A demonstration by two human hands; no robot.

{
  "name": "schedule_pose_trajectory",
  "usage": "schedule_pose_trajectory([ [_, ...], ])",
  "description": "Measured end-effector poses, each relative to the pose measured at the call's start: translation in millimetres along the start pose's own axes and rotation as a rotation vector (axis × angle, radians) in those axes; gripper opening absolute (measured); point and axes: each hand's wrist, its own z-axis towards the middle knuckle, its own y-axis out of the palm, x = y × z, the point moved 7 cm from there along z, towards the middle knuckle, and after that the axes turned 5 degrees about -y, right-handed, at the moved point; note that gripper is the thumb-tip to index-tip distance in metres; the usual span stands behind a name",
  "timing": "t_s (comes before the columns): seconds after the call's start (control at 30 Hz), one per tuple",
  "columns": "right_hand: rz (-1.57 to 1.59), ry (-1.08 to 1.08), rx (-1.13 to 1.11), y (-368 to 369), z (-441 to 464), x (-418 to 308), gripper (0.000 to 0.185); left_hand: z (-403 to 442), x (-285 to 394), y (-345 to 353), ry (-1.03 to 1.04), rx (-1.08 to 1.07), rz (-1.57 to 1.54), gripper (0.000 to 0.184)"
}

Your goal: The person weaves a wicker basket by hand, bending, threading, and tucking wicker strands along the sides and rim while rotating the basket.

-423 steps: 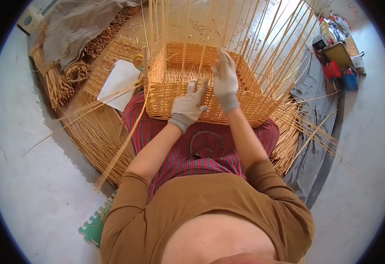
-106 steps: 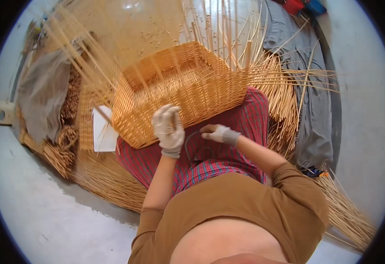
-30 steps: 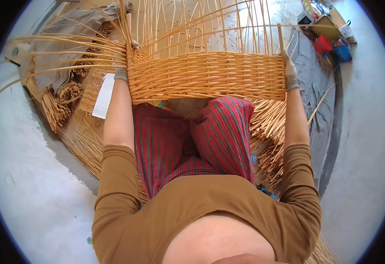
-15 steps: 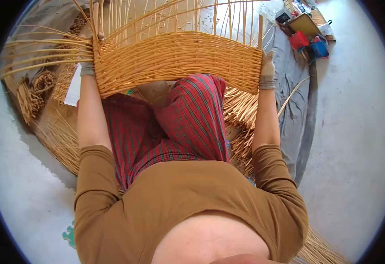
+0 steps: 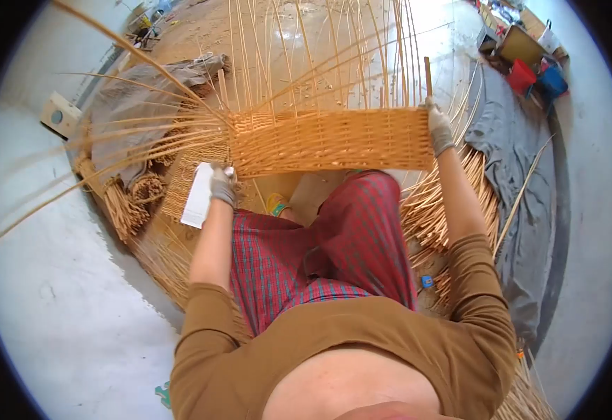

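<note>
The wicker basket (image 5: pixel 341 142) is spanning the space between two gloved hands, just beyond the person's plaid-covered knees, its long near wall facing the wearer. The right hand (image 5: pixel 440 126) is gripping the basket's right end, thumb lying near the rim just beside an upright stick (image 5: pixel 428 78) — its other fingers are partly hiding. The left hand (image 5: pixel 222 185) is staying at the lower left corner, fingers bending; how firmly it is holding, I cannot tell. Long canes (image 5: pixel 134 50) are fanning out leftward — white paper (image 5: pixel 196 199) is lying near the left hand
</note>
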Motion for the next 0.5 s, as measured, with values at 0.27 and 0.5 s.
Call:
schedule_pose_trajectory([
  [0.27, -0.652, -0.173, 0.169, -2.3, -17.4, -7.1, 0.055, -65.5, -91.0, 97.3, -0.132, -0.523, -0.474, 0.046],
  [0.5, -1.106, -0.911, -0.224, 111.1, -218.2, -47.5, 0.061, -65.1, -163.6, 54.3, -0.174, -0.353, -0.488, 0.032],
])
